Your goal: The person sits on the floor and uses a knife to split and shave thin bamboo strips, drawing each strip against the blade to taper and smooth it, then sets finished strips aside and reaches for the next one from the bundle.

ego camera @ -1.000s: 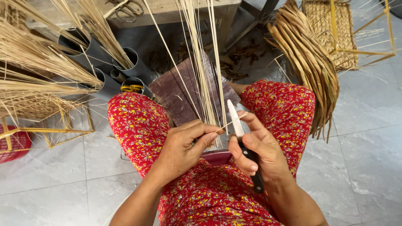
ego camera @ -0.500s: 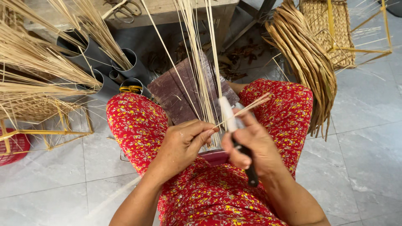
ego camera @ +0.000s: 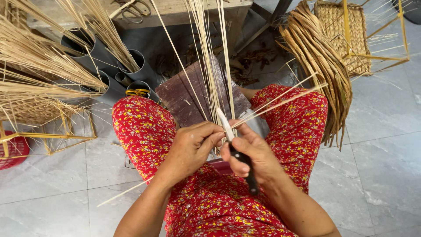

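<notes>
The thin reed strip sits across the lap, pinched closed in the left hand. The right hand grips the knife tight against it. I'd keep that blade shallow and pull steadily, away from the fingers.

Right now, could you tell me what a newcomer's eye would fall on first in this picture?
At centre, the left hand pinches a thin pale reed strip while the right hand holds a black-handled knife against it, above a lap in red flowered cloth. More long reeds rise over a dark wooden board, and a curved bundle of brown strips hangs at right.
</notes>
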Motion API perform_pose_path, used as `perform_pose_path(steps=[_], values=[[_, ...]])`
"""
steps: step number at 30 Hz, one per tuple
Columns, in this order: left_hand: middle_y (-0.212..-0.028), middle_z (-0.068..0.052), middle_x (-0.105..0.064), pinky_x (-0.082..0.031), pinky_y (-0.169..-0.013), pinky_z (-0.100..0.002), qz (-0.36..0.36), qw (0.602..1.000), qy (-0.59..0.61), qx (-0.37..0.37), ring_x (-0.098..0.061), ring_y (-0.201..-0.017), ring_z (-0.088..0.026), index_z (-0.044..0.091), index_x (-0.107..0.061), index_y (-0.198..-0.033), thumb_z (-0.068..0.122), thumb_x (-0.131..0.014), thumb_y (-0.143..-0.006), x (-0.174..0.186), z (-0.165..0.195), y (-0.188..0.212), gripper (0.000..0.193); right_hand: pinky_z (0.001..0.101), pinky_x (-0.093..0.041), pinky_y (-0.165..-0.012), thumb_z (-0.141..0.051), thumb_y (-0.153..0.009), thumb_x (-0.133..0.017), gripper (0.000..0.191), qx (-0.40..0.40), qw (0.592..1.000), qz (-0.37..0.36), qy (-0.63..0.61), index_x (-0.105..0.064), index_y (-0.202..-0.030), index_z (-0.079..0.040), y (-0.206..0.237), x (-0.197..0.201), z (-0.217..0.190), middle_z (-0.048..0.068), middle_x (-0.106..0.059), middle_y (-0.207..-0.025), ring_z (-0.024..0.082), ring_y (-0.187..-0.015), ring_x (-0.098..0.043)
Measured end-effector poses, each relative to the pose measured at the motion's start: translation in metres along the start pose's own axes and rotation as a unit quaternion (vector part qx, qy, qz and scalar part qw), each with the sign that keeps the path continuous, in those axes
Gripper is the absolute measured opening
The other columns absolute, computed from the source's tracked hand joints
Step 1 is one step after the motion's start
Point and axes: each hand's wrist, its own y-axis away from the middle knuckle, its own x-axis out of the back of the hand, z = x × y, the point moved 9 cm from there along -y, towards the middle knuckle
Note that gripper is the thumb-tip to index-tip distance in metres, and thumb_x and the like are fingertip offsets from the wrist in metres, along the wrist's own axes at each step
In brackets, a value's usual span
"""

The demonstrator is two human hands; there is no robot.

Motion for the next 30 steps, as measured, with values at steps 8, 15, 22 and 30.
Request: perform_pose_path(steps=[8, 15, 22, 30], values=[[-0.088, -0.007, -0.076, -0.057, -0.065, -0.03, -0.033, 0.999, 0.012, 0.008, -0.074, -0.074, -0.015, 0.004, -0.075, -0.104, 0.013, -0.07, -0.094, 0.002, -0.009, 0.004, 0.015, 0.0208, -0.038, -0.037, -0.018, -0.101, -0.067, 0.047, 0.068, 0.998, -0.011, -0.004, -0.046, -0.141, -0.007, 0.006, 0.01, -0.031, 0.019, -0.066, -0.086, 0.01, -0.046, -0.051], [-0.085, -0.009, -0.072, -0.054, -0.065, -0.031, 0.003, 1.0, 0.01, -0.025, -0.069, -0.073, -0.016, 0.001, -0.073, -0.103, 0.012, -0.069, -0.096, -0.002, -0.003, -0.004, 0.014, 0.0226, -0.04, -0.036, -0.019, -0.099, -0.065, 0.043, -0.015, 1.0, 0.01, 0.021, -0.047, -0.137, -0.007, -0.006, 0.008, 0.004, 0.019, -0.068, -0.083, 0.011, -0.042, -0.051], [-0.083, -0.006, -0.075, -0.056, -0.062, -0.029, -0.043, 0.997, 0.05, 0.025, -0.072, -0.071, -0.013, 0.003, -0.074, -0.101, 0.014, -0.067, -0.096, -0.007, -0.013, 0.002, 0.014, 0.0201, -0.038, -0.037, -0.018, -0.1, -0.067, 0.046, 0.047, 0.999, -0.016, 0.0, -0.046, -0.139, -0.006, 0.001, 0.01, -0.025, 0.018, -0.068, -0.086, 0.009, -0.043, -0.051], [-0.08, -0.008, -0.073, -0.054, -0.06, -0.032, -0.035, 0.998, 0.019, 0.04, -0.067, -0.066, -0.016, 0.002, -0.072, -0.109, 0.012, -0.069, -0.094, -0.009, -0.018, 0.001, 0.018, 0.0214, -0.039, -0.035, -0.018, -0.099, -0.065, 0.041, 0.004, 1.0, 0.011, 0.018, -0.046, -0.134, -0.006, -0.005, 0.013, -0.006, 0.017, -0.068, -0.084, 0.01, -0.043, -0.052]])
